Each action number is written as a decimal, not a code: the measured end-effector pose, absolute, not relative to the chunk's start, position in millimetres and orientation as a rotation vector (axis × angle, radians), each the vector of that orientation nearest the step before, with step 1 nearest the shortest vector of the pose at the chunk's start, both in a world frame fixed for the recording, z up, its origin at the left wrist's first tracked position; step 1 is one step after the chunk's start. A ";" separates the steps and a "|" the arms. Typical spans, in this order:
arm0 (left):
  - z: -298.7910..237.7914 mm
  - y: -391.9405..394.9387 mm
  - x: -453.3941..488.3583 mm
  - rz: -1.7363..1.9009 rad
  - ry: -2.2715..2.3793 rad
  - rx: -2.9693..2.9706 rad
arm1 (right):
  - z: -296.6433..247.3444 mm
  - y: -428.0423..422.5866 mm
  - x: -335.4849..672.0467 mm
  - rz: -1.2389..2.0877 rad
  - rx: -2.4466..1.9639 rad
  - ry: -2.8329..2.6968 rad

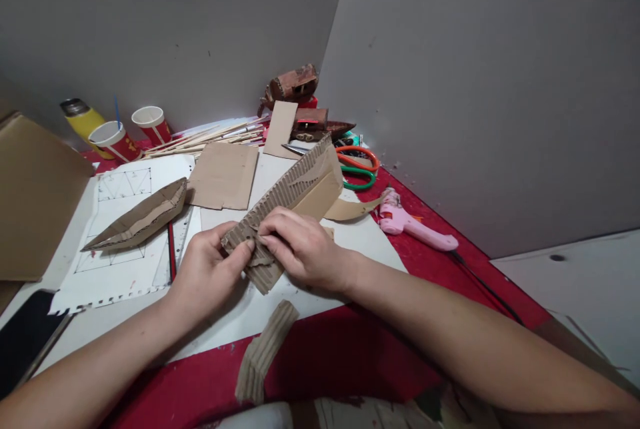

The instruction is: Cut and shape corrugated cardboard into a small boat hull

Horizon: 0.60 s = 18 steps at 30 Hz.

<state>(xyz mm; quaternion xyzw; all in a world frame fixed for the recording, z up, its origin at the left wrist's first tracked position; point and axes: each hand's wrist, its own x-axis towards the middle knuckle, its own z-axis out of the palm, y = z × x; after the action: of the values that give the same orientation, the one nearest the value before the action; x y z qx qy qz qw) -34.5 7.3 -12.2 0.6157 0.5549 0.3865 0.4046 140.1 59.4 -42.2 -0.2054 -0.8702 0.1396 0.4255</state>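
A long piece of corrugated cardboard (pixel 307 175), its ridges bared along one side, is held at a slant over white paper. My left hand (pixel 213 269) grips its near left end, thumb on top. With thumb and forefinger pressed together, my right hand (pixel 300 249) pinches at the ridged surface close to my left thumb; a small torn flap shows there. What exactly the right fingertips hold is partly hidden. Below the hands, a torn corrugated strip (pixel 267 352) lies near the table's front edge. Left of them rests a small cardboard boat shape (pixel 137 219).
A pink glue gun (pixel 415 225) with a black cord lies at right, near orange-handled scissors (pixel 367 155). Behind are a cardboard sheet (pixel 225 175), wooden sticks (pixel 215 135), paper cups (pixel 151 125) and a yellow bottle (pixel 85 122). A drawing sheet (pixel 113 272) and cardboard box (pixel 43 195) are left.
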 end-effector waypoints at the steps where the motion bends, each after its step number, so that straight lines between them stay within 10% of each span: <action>1: -12.5 7.8 -34.2 0.973 1.398 1.544 | -43.1 59.9 139.9 0.364 -0.529 -2.132; 18: -16.2 2.9 -34.9 0.959 1.354 1.763 | -34.9 54.6 141.2 0.199 -0.503 -2.139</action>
<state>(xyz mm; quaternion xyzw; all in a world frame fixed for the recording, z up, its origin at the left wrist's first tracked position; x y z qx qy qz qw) -34.9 2.9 -16.2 0.6813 0.5234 0.3709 0.3525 141.2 54.6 -34.9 -0.2037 -0.8653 0.0805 0.4509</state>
